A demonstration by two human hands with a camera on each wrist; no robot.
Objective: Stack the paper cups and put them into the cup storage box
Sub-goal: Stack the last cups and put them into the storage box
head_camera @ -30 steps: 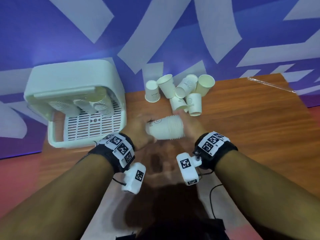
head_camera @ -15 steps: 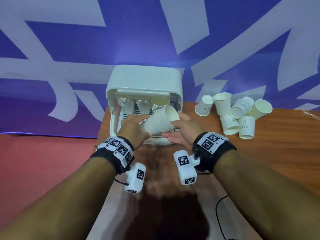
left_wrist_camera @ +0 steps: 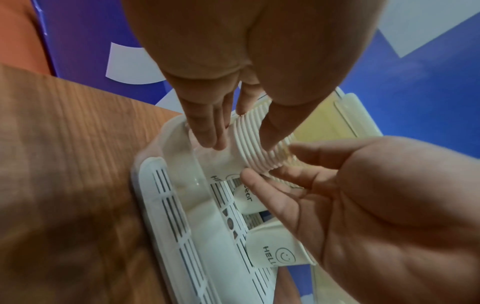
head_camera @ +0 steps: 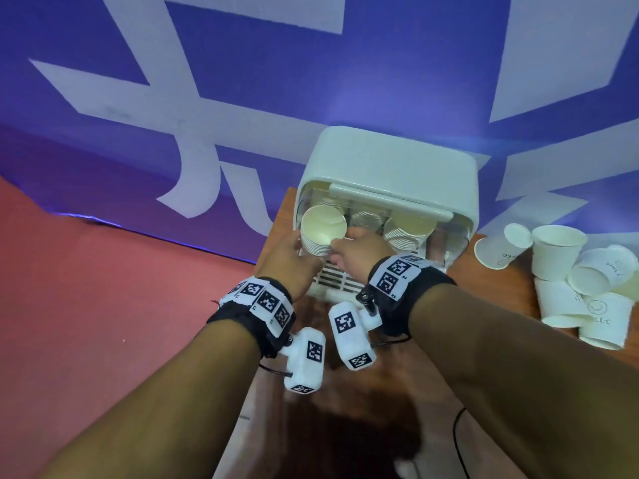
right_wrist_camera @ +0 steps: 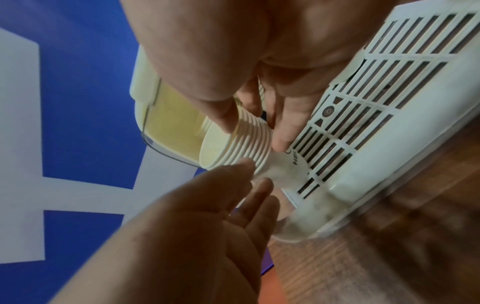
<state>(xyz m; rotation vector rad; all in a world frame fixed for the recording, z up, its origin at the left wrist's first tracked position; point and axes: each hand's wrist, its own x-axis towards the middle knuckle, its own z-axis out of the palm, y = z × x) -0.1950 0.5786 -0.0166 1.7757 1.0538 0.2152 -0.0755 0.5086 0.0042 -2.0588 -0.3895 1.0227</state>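
Note:
A stack of white paper cups (head_camera: 323,229) lies on its side at the left of the storage box's opening, mouth toward me. My left hand (head_camera: 294,257) grips it from the left, thumb and fingers (left_wrist_camera: 207,133) on either side of the ribbed rims (left_wrist_camera: 259,148). My right hand (head_camera: 352,247) pinches the same stack (right_wrist_camera: 233,148) from the right, thumb above, fingers (right_wrist_camera: 283,133) beneath. The white cup storage box (head_camera: 387,167) has its lid raised over a slotted floor (right_wrist_camera: 363,107). Two more stacks (head_camera: 408,233) lie inside.
Several loose paper cups (head_camera: 567,281) stand and lie on the wooden table (head_camera: 491,274) right of the box. The box sits at the table's far left corner, against a blue and white wall. Red floor lies to the left. A black cable (head_camera: 456,440) trails near me.
Both hands carried the stack from the middle of the table leftwards to the box. It went from lying crosswise to pointing base-first into the box's left side.

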